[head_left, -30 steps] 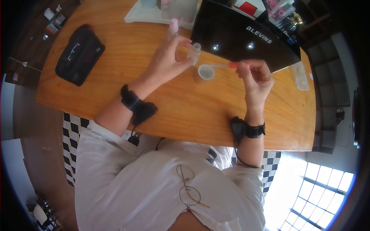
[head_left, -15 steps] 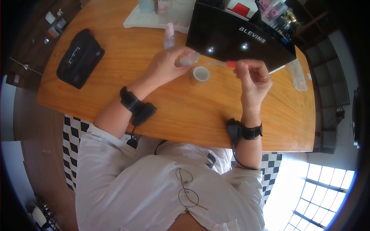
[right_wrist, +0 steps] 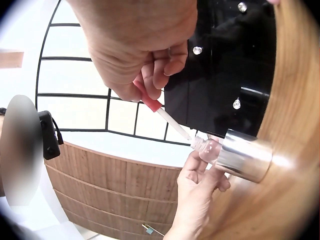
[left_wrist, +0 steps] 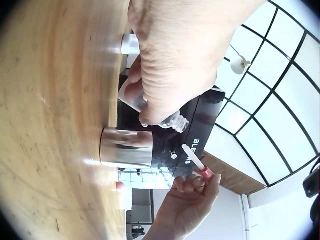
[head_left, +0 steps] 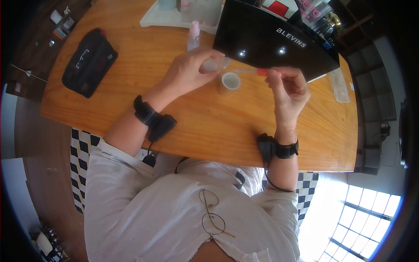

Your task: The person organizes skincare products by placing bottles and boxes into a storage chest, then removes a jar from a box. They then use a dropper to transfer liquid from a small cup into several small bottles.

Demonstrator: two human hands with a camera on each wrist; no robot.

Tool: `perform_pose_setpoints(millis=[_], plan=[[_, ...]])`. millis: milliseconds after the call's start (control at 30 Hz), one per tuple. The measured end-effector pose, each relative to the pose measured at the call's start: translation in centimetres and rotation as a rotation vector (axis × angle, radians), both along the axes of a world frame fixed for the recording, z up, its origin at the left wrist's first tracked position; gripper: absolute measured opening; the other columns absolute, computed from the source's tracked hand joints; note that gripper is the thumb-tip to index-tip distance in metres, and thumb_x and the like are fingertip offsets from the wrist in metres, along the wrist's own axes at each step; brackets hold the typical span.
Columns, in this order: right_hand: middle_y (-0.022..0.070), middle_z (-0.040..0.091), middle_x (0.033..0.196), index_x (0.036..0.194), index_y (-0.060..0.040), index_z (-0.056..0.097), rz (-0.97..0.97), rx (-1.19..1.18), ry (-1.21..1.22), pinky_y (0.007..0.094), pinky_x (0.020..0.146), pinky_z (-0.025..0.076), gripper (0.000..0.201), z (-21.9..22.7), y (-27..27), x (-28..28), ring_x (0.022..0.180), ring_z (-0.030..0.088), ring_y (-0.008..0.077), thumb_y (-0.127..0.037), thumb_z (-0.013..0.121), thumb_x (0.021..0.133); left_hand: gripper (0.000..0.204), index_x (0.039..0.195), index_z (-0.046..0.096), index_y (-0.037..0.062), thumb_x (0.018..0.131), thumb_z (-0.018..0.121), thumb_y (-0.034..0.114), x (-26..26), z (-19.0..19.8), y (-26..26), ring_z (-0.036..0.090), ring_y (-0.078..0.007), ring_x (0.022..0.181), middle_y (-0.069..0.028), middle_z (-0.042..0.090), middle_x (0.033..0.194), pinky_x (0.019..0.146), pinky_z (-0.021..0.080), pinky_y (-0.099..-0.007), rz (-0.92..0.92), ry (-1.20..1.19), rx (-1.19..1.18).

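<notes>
The left hand grips a small clear glass bottle, which is tilted with its open threaded neck toward the right hand. Between thumb and fingers, the right hand pinches the red top of a dropper. The dropper's pale tip points at the bottle neck; whether they touch cannot be told. A shiny metal cup stands upright on the table just below the bottle, its round mouth facing up in the head view.
A pink-capped spray bottle stands behind the left hand. Beyond are a black BLEVINS box and a white tray. A black case lies at the left, a clear plastic packet at the right.
The left hand has tipped the bottle from near upright to nearly level, its neck toward the dropper. The right hand has barely moved and still holds the dropper.
</notes>
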State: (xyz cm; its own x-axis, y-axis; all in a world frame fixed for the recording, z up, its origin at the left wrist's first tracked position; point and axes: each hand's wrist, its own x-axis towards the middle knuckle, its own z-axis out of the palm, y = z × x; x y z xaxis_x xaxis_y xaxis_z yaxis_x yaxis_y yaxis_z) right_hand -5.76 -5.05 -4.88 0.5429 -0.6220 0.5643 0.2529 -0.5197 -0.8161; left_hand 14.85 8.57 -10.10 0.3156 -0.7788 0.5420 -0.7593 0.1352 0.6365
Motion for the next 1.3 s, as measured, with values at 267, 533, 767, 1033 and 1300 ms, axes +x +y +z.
perform_pose_setpoints(millis=[267, 533, 767, 1033, 1300], plan=[[0.0044, 0.070, 0.089, 0.093, -0.0013, 0.067, -0.035, -0.025, -0.032, 0.0203, 0.072, 0.050, 0.011, -0.68, 0.04, 0.12, 0.076, 0.062, 0.0059, -0.005, 0.076, 0.088, 0.047, 0.123, 0.066, 0.0147, 0.079, 0.079, 0.006, -0.23, 0.39, 0.12, 0.063, -0.0116, 0.065, -0.0041, 0.069, 0.108, 0.061, 0.056, -0.0247, 0.006, -0.111, -0.037], [0.0045, 0.071, 0.089, 0.092, -0.0021, 0.067, -0.030, -0.046, -0.043, 0.0205, 0.071, 0.049, 0.010, -0.75, 0.28, 0.42, 0.075, 0.061, 0.0055, -0.004, 0.076, 0.088, 0.048, 0.124, 0.066, 0.0166, 0.079, 0.080, 0.008, -0.45, 0.62, 0.24, 0.065, -0.0134, 0.067, -0.0042, 0.069, 0.109, 0.061, 0.057, -0.0252, 0.014, -0.155, -0.022], [0.0044, 0.072, 0.087, 0.091, -0.0024, 0.067, -0.028, -0.045, -0.032, 0.0208, 0.071, 0.050, 0.009, -0.94, 0.28, 0.44, 0.074, 0.061, 0.0058, -0.005, 0.076, 0.089, 0.048, 0.124, 0.066, 0.0163, 0.079, 0.080, 0.008, -0.45, 0.49, 0.18, 0.066, -0.0134, 0.068, -0.0038, 0.068, 0.108, 0.062, 0.058, -0.0253, 0.009, -0.158, -0.024], [0.0065, 0.073, 0.082, 0.089, -0.0016, 0.066, -0.011, -0.076, -0.026, 0.0207, 0.066, 0.052, 0.010, -0.68, 0.48, 0.62, 0.071, 0.064, 0.0076, -0.007, 0.074, 0.090, 0.047, 0.123, 0.066, 0.0155, 0.079, 0.080, 0.008, -0.60, 0.73, 0.25, 0.066, -0.0136, 0.068, -0.0037, 0.068, 0.108, 0.062, 0.058, -0.0253, 0.007, -0.160, -0.014], [0.0074, 0.073, 0.083, 0.090, -0.0012, 0.066, 0.011, -0.071, -0.035, 0.0208, 0.066, 0.053, 0.009, -0.35, 0.77, 0.66, 0.071, 0.064, 0.0078, -0.006, 0.073, 0.091, 0.047, 0.123, 0.066, 0.0152, 0.079, 0.080, 0.009, -0.67, 0.87, 0.34, 0.067, -0.0138, 0.070, -0.0037, 0.069, 0.108, 0.062, 0.058, -0.0253, 0.009, -0.166, -0.011]])
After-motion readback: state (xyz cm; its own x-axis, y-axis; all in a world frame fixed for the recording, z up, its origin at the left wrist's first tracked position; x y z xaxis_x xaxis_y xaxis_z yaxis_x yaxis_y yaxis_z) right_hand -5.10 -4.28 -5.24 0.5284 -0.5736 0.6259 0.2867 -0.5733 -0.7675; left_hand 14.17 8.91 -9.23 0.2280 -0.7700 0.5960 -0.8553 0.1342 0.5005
